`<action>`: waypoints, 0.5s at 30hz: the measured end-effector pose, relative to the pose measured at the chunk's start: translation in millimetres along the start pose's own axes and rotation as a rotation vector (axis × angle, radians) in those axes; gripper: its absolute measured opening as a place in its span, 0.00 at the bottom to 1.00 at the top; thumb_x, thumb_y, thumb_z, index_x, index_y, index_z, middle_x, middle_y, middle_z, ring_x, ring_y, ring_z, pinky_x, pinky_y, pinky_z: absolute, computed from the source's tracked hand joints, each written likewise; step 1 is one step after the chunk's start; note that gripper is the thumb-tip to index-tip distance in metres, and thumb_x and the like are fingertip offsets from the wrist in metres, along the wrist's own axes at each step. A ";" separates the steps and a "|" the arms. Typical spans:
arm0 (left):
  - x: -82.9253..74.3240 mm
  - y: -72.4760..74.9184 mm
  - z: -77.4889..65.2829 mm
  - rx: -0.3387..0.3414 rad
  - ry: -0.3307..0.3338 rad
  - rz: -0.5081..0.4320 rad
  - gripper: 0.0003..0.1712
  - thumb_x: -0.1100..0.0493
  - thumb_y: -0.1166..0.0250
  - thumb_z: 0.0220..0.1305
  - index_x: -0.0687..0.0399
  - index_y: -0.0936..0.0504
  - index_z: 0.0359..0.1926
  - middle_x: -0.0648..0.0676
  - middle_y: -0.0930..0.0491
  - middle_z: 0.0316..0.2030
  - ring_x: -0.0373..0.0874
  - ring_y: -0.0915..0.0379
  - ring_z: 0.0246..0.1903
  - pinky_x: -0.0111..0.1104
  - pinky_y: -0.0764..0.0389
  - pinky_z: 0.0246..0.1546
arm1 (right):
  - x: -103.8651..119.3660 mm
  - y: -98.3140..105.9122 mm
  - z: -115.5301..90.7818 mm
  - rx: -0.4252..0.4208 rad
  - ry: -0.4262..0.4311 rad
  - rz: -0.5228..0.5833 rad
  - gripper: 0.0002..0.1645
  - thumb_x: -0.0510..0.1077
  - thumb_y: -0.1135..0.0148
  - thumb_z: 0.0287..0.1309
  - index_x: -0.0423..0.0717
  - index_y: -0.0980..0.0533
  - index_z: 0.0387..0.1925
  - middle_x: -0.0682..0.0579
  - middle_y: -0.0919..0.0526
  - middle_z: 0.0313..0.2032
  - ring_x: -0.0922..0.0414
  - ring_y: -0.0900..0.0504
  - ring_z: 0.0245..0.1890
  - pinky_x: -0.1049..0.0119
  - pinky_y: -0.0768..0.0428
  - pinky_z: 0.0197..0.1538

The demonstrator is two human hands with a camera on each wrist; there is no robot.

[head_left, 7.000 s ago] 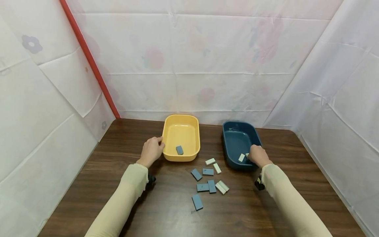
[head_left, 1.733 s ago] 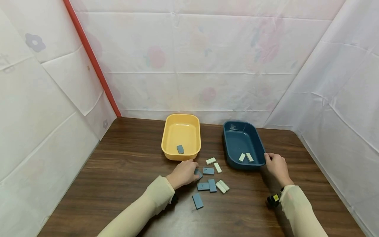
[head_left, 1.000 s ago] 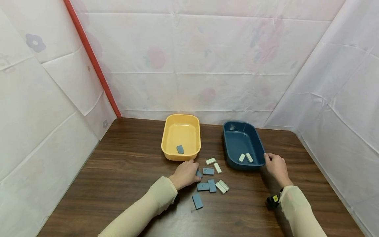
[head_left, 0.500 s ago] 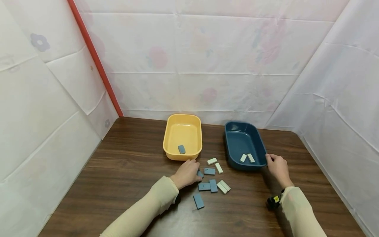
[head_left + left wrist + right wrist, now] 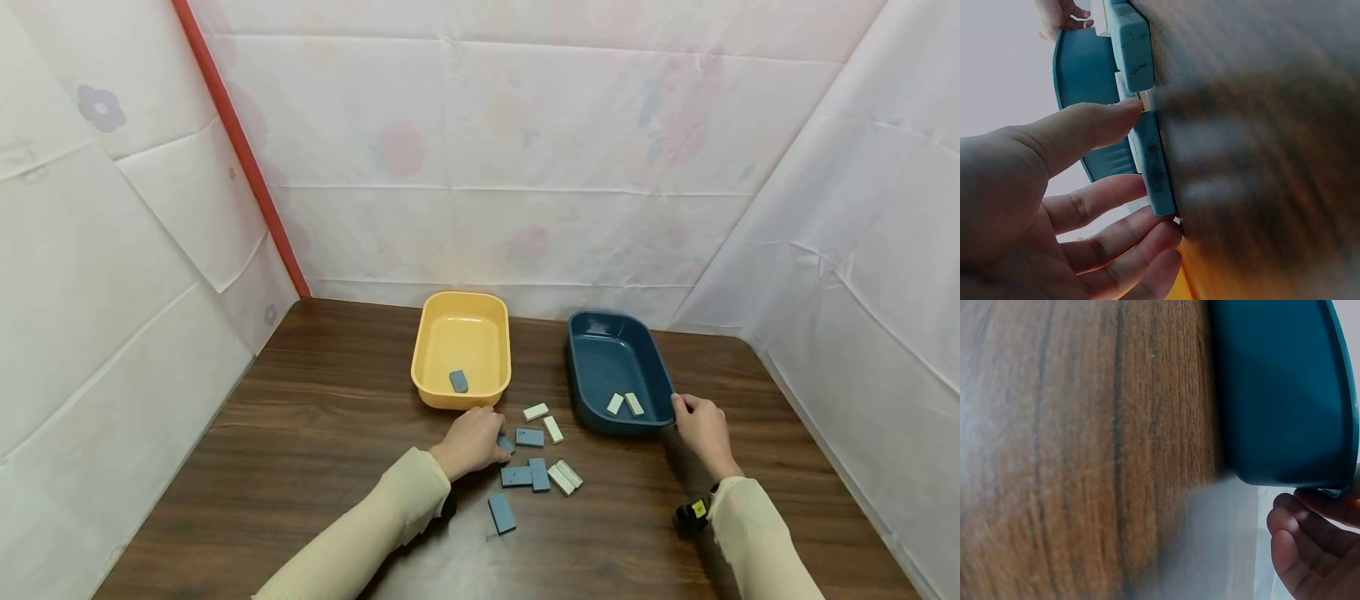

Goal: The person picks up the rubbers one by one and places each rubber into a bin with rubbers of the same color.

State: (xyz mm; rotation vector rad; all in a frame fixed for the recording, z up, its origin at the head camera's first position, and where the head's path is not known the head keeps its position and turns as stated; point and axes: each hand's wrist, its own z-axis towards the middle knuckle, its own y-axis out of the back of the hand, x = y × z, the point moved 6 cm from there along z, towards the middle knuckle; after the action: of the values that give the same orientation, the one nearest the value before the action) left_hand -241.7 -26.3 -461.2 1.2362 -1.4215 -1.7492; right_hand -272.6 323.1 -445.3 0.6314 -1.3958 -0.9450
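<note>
My left hand (image 5: pixel 472 442) is at the table in front of the yellow tub (image 5: pixel 422 367), pinching a flat blue-grey block (image 5: pixel 507 443) between thumb and fingertips. In the left wrist view, the thumb lies at one end of this block (image 5: pixel 1154 165) and the fingers at the other; it rests on the table. My right hand (image 5: pixel 705 429) holds the near right corner of the dark blue tub (image 5: pixel 592 421) at its rim. From the right wrist view, curled fingers (image 5: pixel 1300 515) sit under that rim, and the thumb is mostly hidden. Two white blocks (image 5: pixel 633 404) lie in the blue tub, one blue-grey block (image 5: pixel 458 381) in the yellow.
More blue-grey blocks (image 5: pixel 502 513) and white blocks (image 5: pixel 553 429) lie loose between the hands, some touching or overlapping. A thin nail-like object (image 5: pixel 491 537) is near the closest block. White sheeting (image 5: pixel 480 233) stands behind the brown table (image 5: pixel 300 450) and along both sides.
Since the oldest frame, my left hand has gone from the yellow tub's side to a block, and my right from inside the blue tub to its rim. Over the last second both hands barely move.
</note>
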 end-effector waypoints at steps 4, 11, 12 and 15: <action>-0.2 0.4 0.2 -0.008 -0.007 0.004 0.17 0.48 0.24 0.50 0.53 0.16 0.35 0.51 0.20 0.32 0.44 0.25 0.33 0.32 0.23 0.34 | -0.3 0.7 -0.8 0.007 -0.007 -0.001 0.28 0.49 0.58 0.74 0.28 0.24 0.54 0.31 0.17 0.44 0.41 0.19 0.40 0.46 0.24 0.44; 0.3 0.2 0.6 -0.015 -0.010 0.003 0.17 0.48 0.24 0.50 0.53 0.16 0.35 0.50 0.21 0.32 0.44 0.26 0.33 0.32 0.24 0.34 | 4.7 0.8 -2.6 0.014 0.015 -0.023 0.28 0.49 0.58 0.74 0.29 0.23 0.54 0.32 0.16 0.42 0.40 0.19 0.40 0.45 0.24 0.44; 0.4 -0.1 0.5 -0.014 -0.011 0.004 0.17 0.48 0.24 0.50 0.53 0.16 0.35 0.50 0.21 0.32 0.44 0.26 0.33 0.32 0.24 0.34 | 5.0 0.6 -2.8 0.013 0.016 -0.025 0.28 0.49 0.58 0.74 0.29 0.23 0.54 0.31 0.16 0.43 0.39 0.19 0.41 0.44 0.24 0.44; 0.7 -1.2 0.2 -0.012 -0.014 0.010 0.17 0.48 0.24 0.50 0.53 0.16 0.35 0.51 0.21 0.33 0.44 0.26 0.33 0.32 0.23 0.34 | 5.1 -0.2 -3.1 0.008 0.015 -0.025 0.28 0.48 0.58 0.74 0.29 0.23 0.54 0.31 0.17 0.45 0.38 0.19 0.42 0.44 0.24 0.45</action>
State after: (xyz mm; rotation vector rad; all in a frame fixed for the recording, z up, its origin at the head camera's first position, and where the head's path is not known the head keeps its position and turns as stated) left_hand -242.0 -26.5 -462.5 1.2111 -1.4212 -1.7602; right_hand -270.0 318.1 -443.1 0.6619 -1.3823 -0.9530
